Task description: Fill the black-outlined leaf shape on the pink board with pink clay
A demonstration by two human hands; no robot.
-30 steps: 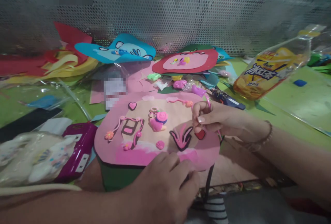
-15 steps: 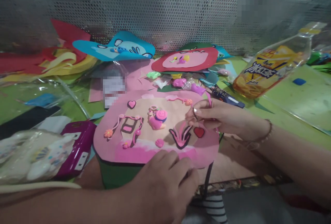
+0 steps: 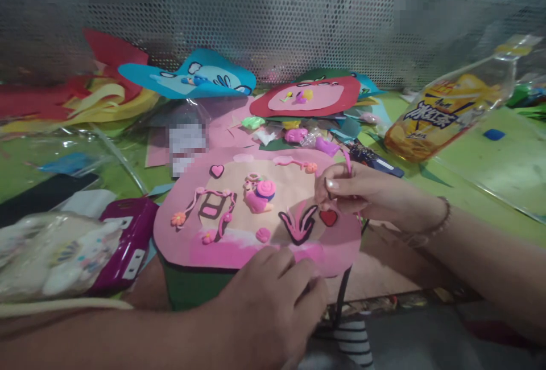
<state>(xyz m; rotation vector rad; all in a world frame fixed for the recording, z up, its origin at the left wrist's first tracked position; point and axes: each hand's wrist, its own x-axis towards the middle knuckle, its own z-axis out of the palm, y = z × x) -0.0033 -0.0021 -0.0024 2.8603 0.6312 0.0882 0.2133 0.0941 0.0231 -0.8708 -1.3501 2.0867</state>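
A pink craft board (image 3: 205, 245) with clay figures lies in front of me on a green base. On it are a pink snail (image 3: 261, 194), a clay swing (image 3: 211, 210), a black-edged pink plant shape (image 3: 298, 223) and a red heart (image 3: 328, 217). My left hand (image 3: 273, 301) grips the board's near edge with curled fingers. My right hand (image 3: 354, 190) hovers just above the red heart, its fingers pinched round a thin pink tool (image 3: 347, 162).
A tilted yellow drink bottle (image 3: 447, 111) stands at the right. Blue (image 3: 191, 79) and red-and-pink (image 3: 309, 97) craft pieces lie behind, below a perforated metal wall. A magenta box (image 3: 128, 239) and a plastic bag (image 3: 46, 259) sit at left. Clay lumps (image 3: 296, 135) lie behind the board.
My right hand lifted off the red heart, which it covered a second ago, and now sits slightly above and right of it. My left hand stayed on the board's edge.
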